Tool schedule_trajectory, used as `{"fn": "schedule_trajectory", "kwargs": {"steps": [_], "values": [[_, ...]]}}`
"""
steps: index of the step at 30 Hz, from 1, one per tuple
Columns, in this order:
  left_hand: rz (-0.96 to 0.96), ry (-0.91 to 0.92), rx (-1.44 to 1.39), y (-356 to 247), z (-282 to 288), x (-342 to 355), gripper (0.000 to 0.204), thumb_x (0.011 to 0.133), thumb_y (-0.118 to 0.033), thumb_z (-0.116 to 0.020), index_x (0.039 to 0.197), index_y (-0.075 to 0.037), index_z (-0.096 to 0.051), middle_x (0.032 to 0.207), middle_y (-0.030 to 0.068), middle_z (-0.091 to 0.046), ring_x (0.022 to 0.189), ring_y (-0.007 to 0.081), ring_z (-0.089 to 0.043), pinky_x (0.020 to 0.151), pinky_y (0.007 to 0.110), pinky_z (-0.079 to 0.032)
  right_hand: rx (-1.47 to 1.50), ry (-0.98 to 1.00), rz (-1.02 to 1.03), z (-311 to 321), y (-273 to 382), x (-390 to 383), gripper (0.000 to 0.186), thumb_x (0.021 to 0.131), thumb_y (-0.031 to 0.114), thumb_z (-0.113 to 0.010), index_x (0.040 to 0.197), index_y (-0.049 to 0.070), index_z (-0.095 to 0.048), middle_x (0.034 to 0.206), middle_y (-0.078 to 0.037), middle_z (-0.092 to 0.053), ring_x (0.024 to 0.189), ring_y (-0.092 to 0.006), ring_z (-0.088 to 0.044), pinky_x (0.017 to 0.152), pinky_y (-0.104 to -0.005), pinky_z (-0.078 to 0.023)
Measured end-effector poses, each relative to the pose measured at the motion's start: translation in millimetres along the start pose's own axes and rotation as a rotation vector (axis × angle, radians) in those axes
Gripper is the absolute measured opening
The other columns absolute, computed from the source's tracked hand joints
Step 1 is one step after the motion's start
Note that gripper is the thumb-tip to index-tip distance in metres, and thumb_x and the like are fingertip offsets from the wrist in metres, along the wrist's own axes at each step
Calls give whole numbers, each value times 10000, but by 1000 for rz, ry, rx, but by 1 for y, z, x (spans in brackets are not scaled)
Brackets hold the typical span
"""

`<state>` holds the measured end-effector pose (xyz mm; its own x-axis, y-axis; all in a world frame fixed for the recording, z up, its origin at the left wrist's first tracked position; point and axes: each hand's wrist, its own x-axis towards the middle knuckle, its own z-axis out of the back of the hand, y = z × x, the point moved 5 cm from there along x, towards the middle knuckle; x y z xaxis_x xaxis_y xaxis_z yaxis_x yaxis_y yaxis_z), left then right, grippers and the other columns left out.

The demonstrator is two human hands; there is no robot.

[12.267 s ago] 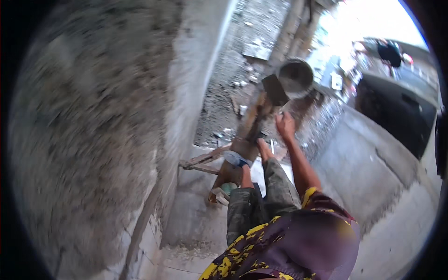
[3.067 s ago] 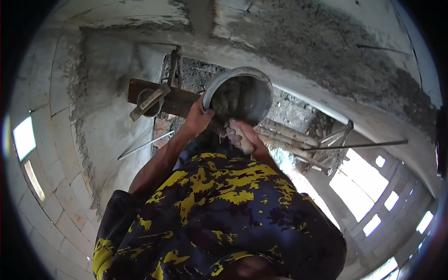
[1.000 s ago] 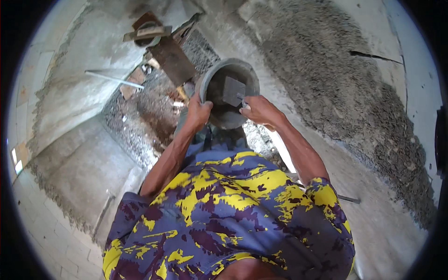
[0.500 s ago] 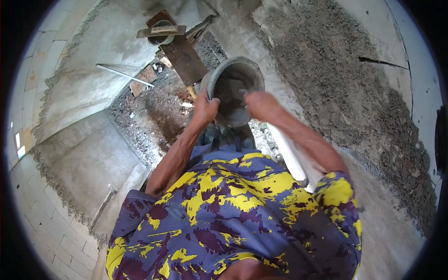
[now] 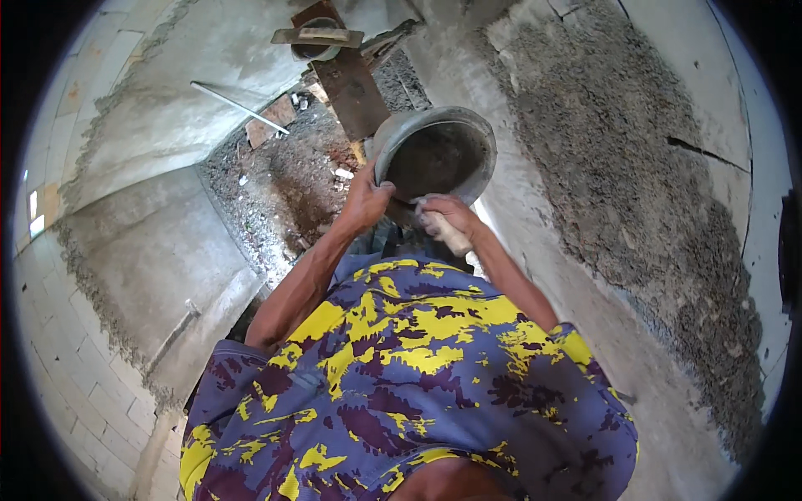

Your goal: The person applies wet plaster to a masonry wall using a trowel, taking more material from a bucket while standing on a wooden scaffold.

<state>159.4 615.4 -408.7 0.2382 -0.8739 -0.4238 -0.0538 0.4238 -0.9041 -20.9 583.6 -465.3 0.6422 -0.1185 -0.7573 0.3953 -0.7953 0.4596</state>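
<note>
A grey bucket is tilted in front of me, its round mouth turned up and toward the right. My left hand grips its near-left rim, thumb over the edge. Dark grey residue coats the inside. At the near rim, my right hand is closed round the pale wooden handle of a trowel. The trowel's blade is mostly hidden by the hand and the bucket's edge.
Beyond the bucket lies a rusty brown board, with a wooden float across a second bucket. A white rod leans near a reddish slab above rubble. Rough mortar covers the right side.
My right hand has drawn back from inside the bucket to its near rim, bringing the trowel handle into sight. The bucket has tipped and shifted slightly right; my left hand still holds it.
</note>
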Motion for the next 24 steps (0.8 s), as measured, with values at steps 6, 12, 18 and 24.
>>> {"fn": "schedule_trajectory", "kwargs": {"steps": [6, 12, 18, 24], "values": [[81, -51, 29, -4, 13, 6, 502, 747, 20, -518, 1249, 6, -515, 949, 46, -611, 825, 123, -546, 751, 276, -452, 1298, 460, 180, -29, 25, 3, 391, 981, 297, -431, 1069, -82, -463, 754, -63, -493, 497, -117, -476, 429, -253, -438], [63, -110, -70, 26, 15, 12, 508, 716, -23, -543, 1223, 6, -547, 870, 64, -610, 742, 150, -537, 687, 300, -458, 1012, 440, 13, -3, 27, -68, 395, 979, 317, -404, 1123, -40, -487, 726, -80, -515, 473, -132, -476, 399, -276, -423], [36, -140, 5, 17, 4, 23, 543, 723, -27, -546, 1264, -1, -534, 862, 116, -645, 743, 169, -582, 718, 329, -485, -1133, -421, 102, 44, 91, -123, 211, 865, 165, -558, 971, -16, -585, 746, -165, -615, 586, -299, -619, 529, -414, -508], [98, -148, 46, 1, -16, 42, 494, 728, -39, -547, 1221, -1, -559, 847, 136, -652, 740, 208, -612, 693, 347, -497, -1685, -379, 137, 44, 68, -18, 224, 761, 134, -593, 948, 15, -624, 827, -208, -655, 788, -392, -649, 695, -503, -510]]}}
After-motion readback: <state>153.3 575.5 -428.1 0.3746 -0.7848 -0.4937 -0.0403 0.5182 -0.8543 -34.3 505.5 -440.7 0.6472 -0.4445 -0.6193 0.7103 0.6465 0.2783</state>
